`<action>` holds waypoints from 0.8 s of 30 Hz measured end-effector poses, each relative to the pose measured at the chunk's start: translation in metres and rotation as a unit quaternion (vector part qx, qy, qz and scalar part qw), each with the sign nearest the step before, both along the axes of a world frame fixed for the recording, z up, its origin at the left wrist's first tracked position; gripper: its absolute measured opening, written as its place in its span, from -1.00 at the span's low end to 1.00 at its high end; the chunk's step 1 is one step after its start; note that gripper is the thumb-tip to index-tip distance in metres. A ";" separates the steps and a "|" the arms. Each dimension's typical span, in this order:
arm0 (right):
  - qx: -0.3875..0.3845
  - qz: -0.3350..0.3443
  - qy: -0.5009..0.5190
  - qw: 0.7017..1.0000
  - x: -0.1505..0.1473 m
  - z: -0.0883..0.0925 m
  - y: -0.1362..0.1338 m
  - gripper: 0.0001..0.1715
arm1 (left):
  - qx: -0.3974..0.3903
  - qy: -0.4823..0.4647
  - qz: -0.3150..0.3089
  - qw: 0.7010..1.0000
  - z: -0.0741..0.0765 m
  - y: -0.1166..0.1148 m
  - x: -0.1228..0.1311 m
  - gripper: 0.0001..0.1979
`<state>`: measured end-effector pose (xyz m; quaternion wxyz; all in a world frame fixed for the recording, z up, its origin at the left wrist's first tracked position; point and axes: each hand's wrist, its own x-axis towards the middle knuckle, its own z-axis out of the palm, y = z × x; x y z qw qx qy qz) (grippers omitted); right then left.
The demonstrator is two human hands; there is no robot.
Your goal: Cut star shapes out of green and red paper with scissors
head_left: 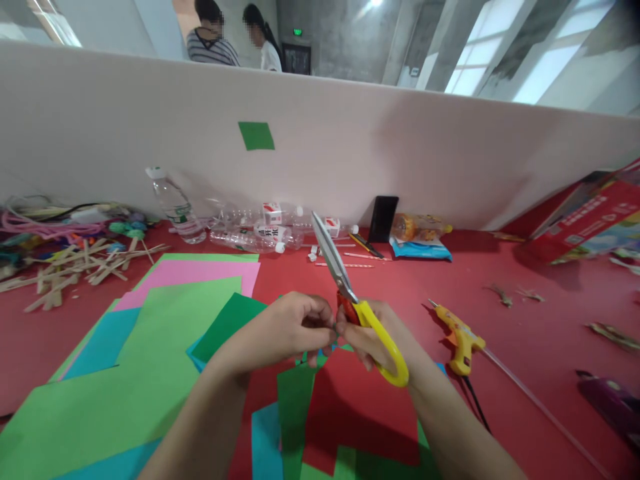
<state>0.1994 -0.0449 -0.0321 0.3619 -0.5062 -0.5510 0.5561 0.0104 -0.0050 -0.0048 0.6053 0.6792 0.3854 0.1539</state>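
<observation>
Our right hand (373, 337) gripped the yellow-handled scissors (333, 260), blades closed and pointing away. Our left hand (285, 330) was pinched tight just beside it, whatever it held hidden. Beyond both hands lay clear plastic bottles (250, 240), which looked empty.

lying bottle label (273, 233): red-white, back edge of table (400, 280); dark Chinese characters, one looks like 水, rest too small
second lying bottle label (272, 212): red-white, just behind it; print unreadable
upright bottle label (181, 215): green-white, back-left; unreadable
red box (595, 217): right edge; white print, unreadable
green lit sign (297, 31): beyond partition (450, 153); too small to read
</observation>
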 end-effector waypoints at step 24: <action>0.116 -0.120 0.118 0.979 -0.007 -0.007 -0.003 -0.66 | -0.027 -0.109 0.104 0.988 0.005 0.001 0.013 -0.88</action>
